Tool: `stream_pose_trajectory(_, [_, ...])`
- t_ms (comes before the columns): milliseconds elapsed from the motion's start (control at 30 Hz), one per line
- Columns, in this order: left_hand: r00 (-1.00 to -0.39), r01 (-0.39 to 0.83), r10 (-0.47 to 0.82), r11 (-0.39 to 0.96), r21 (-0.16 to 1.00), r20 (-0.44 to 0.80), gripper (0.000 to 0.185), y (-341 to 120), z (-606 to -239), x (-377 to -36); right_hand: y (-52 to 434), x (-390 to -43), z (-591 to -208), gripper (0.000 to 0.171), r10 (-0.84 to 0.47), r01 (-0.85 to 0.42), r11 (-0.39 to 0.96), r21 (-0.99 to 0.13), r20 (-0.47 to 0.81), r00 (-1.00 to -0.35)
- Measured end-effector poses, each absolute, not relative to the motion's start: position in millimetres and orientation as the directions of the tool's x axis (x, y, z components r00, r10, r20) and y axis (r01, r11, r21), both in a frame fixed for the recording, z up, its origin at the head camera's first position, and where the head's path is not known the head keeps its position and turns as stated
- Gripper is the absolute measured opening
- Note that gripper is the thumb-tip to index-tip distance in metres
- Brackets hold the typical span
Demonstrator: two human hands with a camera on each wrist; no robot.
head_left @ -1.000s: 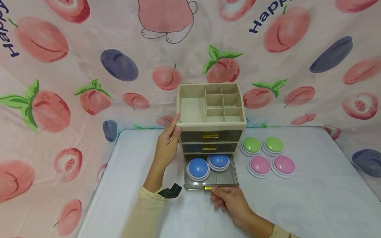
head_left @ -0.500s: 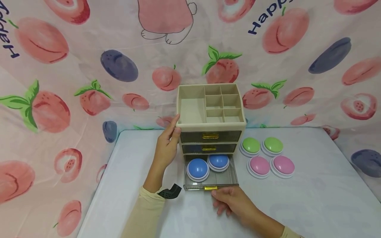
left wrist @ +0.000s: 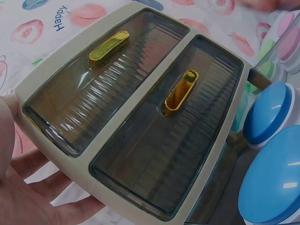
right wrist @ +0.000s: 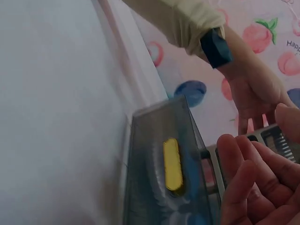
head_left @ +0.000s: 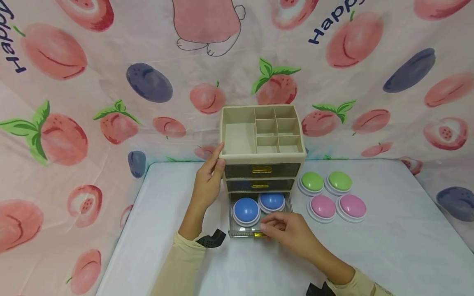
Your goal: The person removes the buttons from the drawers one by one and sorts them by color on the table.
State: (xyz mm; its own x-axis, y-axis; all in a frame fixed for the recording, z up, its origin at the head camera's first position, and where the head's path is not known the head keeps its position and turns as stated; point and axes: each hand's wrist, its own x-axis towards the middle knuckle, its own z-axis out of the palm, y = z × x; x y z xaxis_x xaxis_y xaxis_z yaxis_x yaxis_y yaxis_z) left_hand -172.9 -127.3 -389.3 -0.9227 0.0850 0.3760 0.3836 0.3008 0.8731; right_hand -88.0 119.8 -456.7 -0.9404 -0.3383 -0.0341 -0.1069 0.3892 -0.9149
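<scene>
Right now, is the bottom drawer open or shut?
Open: the bottom drawer sticks out from the organizer, with two blue domes showing inside.

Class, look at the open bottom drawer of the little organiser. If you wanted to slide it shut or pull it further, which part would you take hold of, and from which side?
Probably the gold handle at the middle of the bottom drawer front, approached from the front. It is a small raised tab proud of the smooth clear panel, suiting a thumb-and-finger pinch. The right hand hovers there; the left hand steadies the organiser.
</scene>
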Motion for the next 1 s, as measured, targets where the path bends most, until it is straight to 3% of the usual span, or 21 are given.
stream_pose_trajectory(233, [-0.923,0.383,0.084,0.307,0.871,0.376,0.048,-127.5,-389.5,-172.6,111.0,-111.5,-458.8,0.039,-0.354,-0.280,0.478,-0.833,0.109,-0.929])
stream_pose_trajectory(1000, [-0.917,0.398,0.092,0.304,0.866,0.389,0.048,-127.9,-390.5,-172.5,83.1,-138.6,-473.3,0.073,-0.386,-0.326,0.698,-0.637,0.049,-0.921])
